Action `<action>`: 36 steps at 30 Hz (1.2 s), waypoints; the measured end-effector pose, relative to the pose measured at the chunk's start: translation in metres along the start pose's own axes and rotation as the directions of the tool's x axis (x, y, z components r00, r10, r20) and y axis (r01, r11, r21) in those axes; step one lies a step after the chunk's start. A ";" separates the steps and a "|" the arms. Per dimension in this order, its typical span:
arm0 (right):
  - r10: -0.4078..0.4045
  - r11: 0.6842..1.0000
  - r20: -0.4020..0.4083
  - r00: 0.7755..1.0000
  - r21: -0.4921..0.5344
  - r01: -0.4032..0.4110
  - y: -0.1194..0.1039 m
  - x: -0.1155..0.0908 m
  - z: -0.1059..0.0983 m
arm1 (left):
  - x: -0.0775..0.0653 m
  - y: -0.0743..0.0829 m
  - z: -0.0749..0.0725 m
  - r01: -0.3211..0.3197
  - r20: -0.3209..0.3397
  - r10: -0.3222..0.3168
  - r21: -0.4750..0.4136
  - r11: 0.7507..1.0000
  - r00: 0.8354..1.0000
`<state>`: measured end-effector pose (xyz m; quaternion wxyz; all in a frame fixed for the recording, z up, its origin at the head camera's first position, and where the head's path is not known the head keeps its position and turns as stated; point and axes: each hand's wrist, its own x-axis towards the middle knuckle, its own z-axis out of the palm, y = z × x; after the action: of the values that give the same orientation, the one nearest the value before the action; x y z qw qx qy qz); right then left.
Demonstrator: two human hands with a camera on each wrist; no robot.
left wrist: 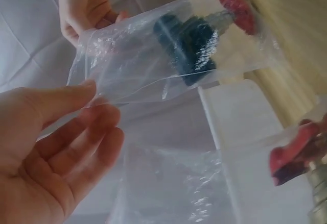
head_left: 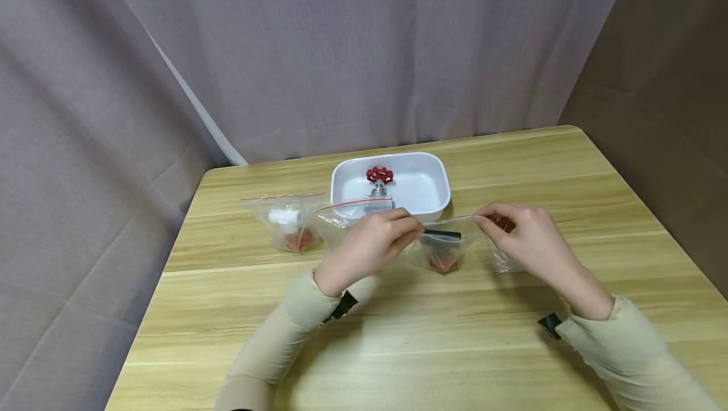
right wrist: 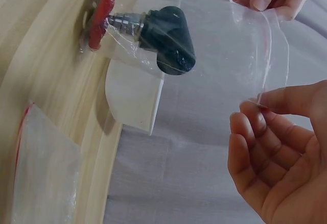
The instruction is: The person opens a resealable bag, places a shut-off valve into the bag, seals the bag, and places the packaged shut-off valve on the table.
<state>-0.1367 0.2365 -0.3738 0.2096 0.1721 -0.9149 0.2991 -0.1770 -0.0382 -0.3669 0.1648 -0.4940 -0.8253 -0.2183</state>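
Both hands pinch the top corners of a clear zip bag point(head_left: 472, 241): the left hand point(head_left: 372, 243) its left corner, the right hand point(head_left: 526, 234) its right one. Inside the bag is a valve with a dark body point(right wrist: 171, 40), a metal stem and a red handwheel point(right wrist: 102, 20). The wheel end points down at the tabletop. In the left wrist view, the left thumb and index finger meet at the bag's edge while the other fingers curl loosely. The right wrist view shows a similar pinch near the zip strip.
Behind the bag stands a white basin point(head_left: 429, 190) containing a metal valve with a red handwheel point(head_left: 379, 175). Farther left, a zip bag point(head_left: 264, 208) holds a white valve with a red wheel. Another clear bag point(head_left: 330, 224) stands beside the left hand; one more point(head_left: 503, 263) lies below the right hand.
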 end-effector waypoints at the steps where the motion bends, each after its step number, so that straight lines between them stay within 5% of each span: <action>1: -0.001 1.000 0.001 1.000 0.000 0.001 0.001 0.000 0.000 | 0.000 -0.001 0.001 -0.002 -0.005 0.002 -0.001 1.000 1.000; 11: -0.012 0.998 0.071 0.997 0.066 0.008 0.005 -0.005 -0.003 | -0.002 -0.001 0.009 -0.030 -0.075 0.030 -0.010 0.999 0.997; 20: -0.099 0.981 0.185 0.978 0.184 0.064 0.020 -0.030 -0.002 | -0.006 -0.003 0.015 -0.029 -0.089 0.016 -0.143 0.989 0.996; 36: -0.197 0.972 0.011 0.980 0.134 0.193 0.027 -0.042 0.005 | -0.019 -0.006 0.013 0.175 0.058 -0.165 -0.342 0.923 0.985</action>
<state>-0.1137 0.2621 -0.4105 0.2149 0.2783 -0.8741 0.3351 -0.1741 -0.0482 -0.3882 0.0442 -0.4450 -0.8160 -0.3664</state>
